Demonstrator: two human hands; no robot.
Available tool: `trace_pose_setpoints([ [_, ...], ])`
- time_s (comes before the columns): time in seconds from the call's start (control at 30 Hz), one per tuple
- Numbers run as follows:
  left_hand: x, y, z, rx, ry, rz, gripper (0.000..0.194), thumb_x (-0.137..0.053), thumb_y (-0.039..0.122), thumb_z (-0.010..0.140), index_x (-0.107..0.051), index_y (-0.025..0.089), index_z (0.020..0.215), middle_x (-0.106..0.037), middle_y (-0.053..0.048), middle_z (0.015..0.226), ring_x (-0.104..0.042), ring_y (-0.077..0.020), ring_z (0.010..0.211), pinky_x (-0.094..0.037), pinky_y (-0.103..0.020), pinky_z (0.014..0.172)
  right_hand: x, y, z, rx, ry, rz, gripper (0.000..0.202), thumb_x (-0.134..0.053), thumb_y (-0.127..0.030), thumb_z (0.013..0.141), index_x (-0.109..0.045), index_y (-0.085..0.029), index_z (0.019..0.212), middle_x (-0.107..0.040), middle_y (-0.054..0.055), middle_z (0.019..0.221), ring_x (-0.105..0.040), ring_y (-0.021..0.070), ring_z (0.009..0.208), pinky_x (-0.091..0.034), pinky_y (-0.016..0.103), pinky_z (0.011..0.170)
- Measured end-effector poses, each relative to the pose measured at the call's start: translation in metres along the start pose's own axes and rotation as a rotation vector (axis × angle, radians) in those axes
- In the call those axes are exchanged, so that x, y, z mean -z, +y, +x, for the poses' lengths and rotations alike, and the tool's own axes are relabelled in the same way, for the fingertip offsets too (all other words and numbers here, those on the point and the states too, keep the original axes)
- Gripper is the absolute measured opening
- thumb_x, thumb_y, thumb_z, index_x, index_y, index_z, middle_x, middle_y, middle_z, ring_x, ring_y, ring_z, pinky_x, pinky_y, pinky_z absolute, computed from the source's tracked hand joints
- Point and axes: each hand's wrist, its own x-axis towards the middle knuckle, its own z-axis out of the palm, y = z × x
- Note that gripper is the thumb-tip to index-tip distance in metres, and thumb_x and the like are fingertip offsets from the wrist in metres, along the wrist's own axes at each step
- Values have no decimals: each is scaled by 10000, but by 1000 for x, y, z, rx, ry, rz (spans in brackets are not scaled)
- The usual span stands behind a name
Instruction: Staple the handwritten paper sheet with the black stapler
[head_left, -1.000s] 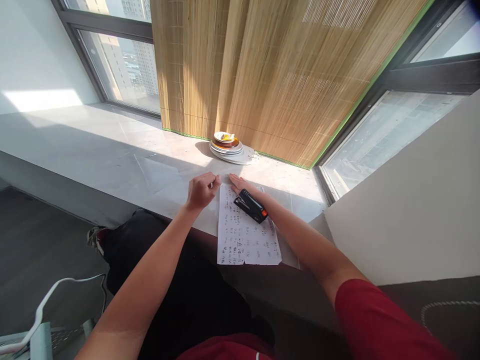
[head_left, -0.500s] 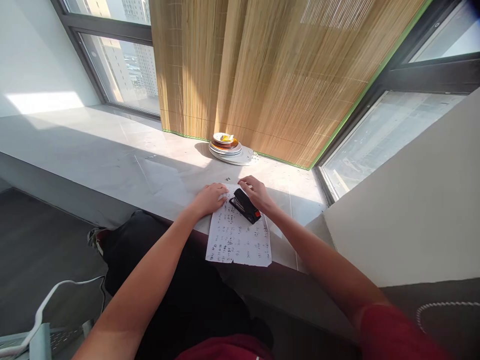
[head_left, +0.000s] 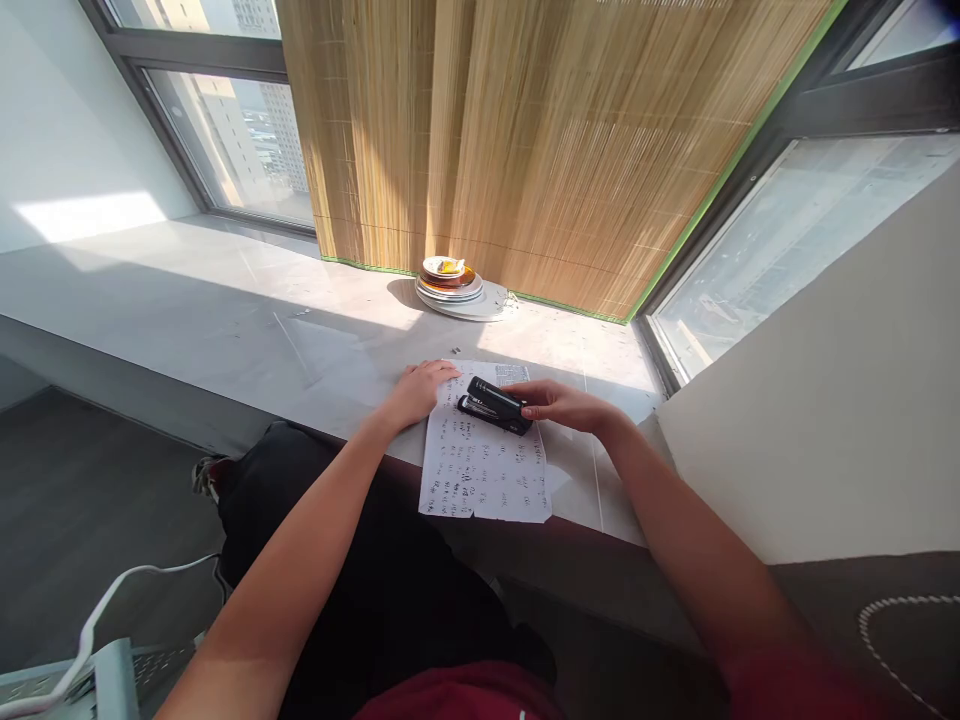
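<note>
A sheet of paper (head_left: pixel 487 480) covered in handwriting lies on the window sill, its near edge at the sill's front. On it rests a black stapler (head_left: pixel 495 404), its jaw end pointing left. My right hand (head_left: pixel 562 404) grips the stapler's rear end between thumb and fingers. My left hand (head_left: pixel 421 390) lies flat on the paper's upper left edge, fingers stretched out. A gap separates the left fingertips from the stapler's front.
A stack of plates (head_left: pixel 450 288) with a small yellow item on top stands at the back by the bamboo blind (head_left: pixel 525 150). Small bits lie just beyond the paper. A white wall (head_left: pixel 810 400) bounds the sill (head_left: pixel 187 310) on the right. A white cable (head_left: pixel 112 595) hangs at lower left.
My right hand has moved from above the stapler to its rear end and closed on it. The stapler has turned slightly flatter across the paper. My left hand stays in place.
</note>
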Motion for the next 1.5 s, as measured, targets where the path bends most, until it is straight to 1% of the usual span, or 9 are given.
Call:
trace_pose_setpoints([
  [0.2,5,-12,8,219,157,-457,445,-501,139,816,-811,199,1130,-796,-87,1269,-706,-284,1245,-497,-460,1160,1,15,0,37,152,-81,611,-809,-541,889,-705,-285,1434,-723,90,1414,-694,294,1243,-600,463,1017],
  [0.4,10,-5,9,295,203,-629,362,-531,130,743,-790,179,990,-816,-105,1165,-729,-272,1170,-523,-452,1121,-41,9,26,88,393,-408,432,-767,-351,882,-750,-239,1299,-759,89,1282,-714,289,1143,-594,455,980],
  [0.5,14,5,9,299,357,-690,325,-537,137,765,-730,182,1022,-798,-110,1125,-733,-249,1093,-575,-415,1014,-60,8,35,80,478,-538,304,-706,-190,838,-776,-222,1131,-795,34,1003,-744,263,935,-603,435,900],
  [0.57,18,12,7,301,462,-788,288,-545,172,834,-680,200,1086,-769,-112,1192,-732,-232,1052,-596,-386,928,-66,10,35,153,597,-617,385,-643,-134,861,-755,-245,1212,-797,47,1156,-746,285,1076,-597,464,975],
  [0.8,21,33,2,458,-5,-1408,356,-588,496,1038,-659,155,1110,-771,-199,1124,-752,-306,1091,-595,-488,1020,-69,-5,27,306,602,-933,420,-429,-123,1093,-735,-293,1325,-696,48,1465,-503,290,1533,-389,590,1292],
  [0.93,20,37,2,454,18,-1467,262,-592,372,1043,-719,143,1051,-768,-157,1008,-749,-267,1035,-577,-471,1087,-72,-12,30,295,554,-925,393,-450,-140,1099,-744,-304,1303,-713,42,1437,-521,299,1517,-402,604,1277],
  [1.1,30,31,3,588,192,-1499,159,-570,162,921,-722,127,949,-743,-157,965,-702,-207,835,-627,-407,907,-68,-1,33,186,846,-709,323,-639,-155,943,-741,-252,1234,-754,92,1289,-693,319,1216,-566,519,1037],
  [1.27,40,36,1,422,296,-1573,233,-548,251,909,-698,137,1046,-727,-156,1002,-715,-231,922,-620,-403,904,-63,8,34,-27,708,-556,213,-818,-237,816,-750,-213,1016,-770,66,967,-706,285,899,-559,439,824],
  [1.5,29,78,-8,90,86,-1620,383,-632,491,1010,-705,155,1178,-733,-157,1293,-649,-303,1336,-462,-460,1216,-82,-5,45,517,885,-838,278,-708,-285,1019,-713,-278,1297,-715,86,1206,-633,281,1107,-536,500,1007],
])
